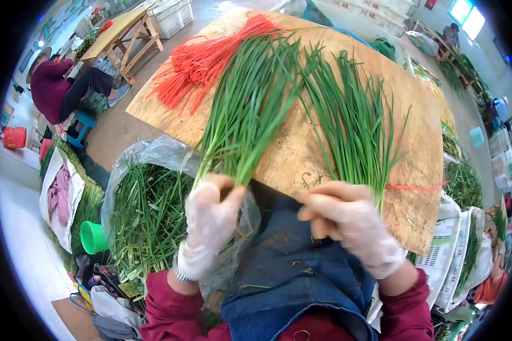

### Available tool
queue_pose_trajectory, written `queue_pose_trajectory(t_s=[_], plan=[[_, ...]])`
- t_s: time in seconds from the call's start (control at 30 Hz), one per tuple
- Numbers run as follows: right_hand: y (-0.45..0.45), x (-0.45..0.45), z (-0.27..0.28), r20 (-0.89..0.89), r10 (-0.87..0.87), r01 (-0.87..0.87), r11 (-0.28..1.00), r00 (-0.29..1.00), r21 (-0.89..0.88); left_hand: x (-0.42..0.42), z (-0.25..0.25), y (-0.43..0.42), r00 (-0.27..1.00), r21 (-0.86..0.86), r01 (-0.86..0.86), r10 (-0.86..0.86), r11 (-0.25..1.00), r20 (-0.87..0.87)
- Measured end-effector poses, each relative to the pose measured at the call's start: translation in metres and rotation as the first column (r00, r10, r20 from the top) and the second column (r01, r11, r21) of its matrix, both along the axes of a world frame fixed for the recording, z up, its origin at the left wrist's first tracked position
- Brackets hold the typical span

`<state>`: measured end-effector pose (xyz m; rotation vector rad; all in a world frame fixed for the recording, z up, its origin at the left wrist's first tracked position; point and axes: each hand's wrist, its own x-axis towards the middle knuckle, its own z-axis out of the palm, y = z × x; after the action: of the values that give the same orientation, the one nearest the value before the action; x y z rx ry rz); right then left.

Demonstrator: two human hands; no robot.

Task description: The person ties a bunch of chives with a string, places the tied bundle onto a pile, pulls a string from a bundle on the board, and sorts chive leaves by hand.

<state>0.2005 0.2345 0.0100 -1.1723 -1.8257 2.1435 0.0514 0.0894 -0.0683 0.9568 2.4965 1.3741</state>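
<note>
My left hand (209, 219), in a whitish translucent glove, is closed around the stem ends of a bunch of garlic chives (247, 96). The leaves of this bunch point away from me over the wooden board (293, 156). My right hand (352, 221), gloved the same way, has its fingers pinched together just past the board's near edge. Whatever it may hold is too small or blurred to make out. Beside it a second bunch of chives (352, 122) lies on the board. A single red tie (418, 187) sticks out to the right near its stems.
A heap of red ties (210, 62) lies at the board's far left. Left of my lap stands a clear plastic bag (122, 170) of loose greens, by a green cup (93, 237). White crates (441, 244) stand at right. Another person (51, 85) sits at far left.
</note>
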Motion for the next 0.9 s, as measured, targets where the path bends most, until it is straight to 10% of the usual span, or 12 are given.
queue_pose_trajectory(t_s=[0.1, 0.23, 0.47, 0.73, 0.9], plan=[[-0.026, -0.035, -0.056, -0.076, -0.085, 0.049, 0.92, 0.993, -0.389, 0.032, 0.028, -0.01, 0.879, 0.051, -0.087, 0.053, 0.995, 0.474], [-0.047, -0.049, -0.073, -0.164, -0.162, 0.075, 0.896, 0.973, -0.438, 0.042, -0.007, -0.028, 0.941, 0.159, -0.048, -0.008, 0.986, 0.338], [-0.041, -0.04, -0.074, -0.135, -0.185, 0.103, 0.881, 0.974, -0.462, 0.044, 0.01, -0.019, 0.694, 0.193, -0.316, 0.088, 0.929, 0.715], [-0.036, -0.033, -0.09, -0.175, -0.18, 0.055, 0.831, 0.968, -0.553, 0.031, 0.032, -0.012, 0.714, -0.055, -0.048, 0.072, 0.997, 0.697], [-0.038, -0.035, -0.087, -0.217, -0.254, 0.077, 0.797, 0.943, -0.599, 0.031, 0.02, -0.018, 0.698, 0.109, -0.117, 0.004, 0.987, 0.716]])
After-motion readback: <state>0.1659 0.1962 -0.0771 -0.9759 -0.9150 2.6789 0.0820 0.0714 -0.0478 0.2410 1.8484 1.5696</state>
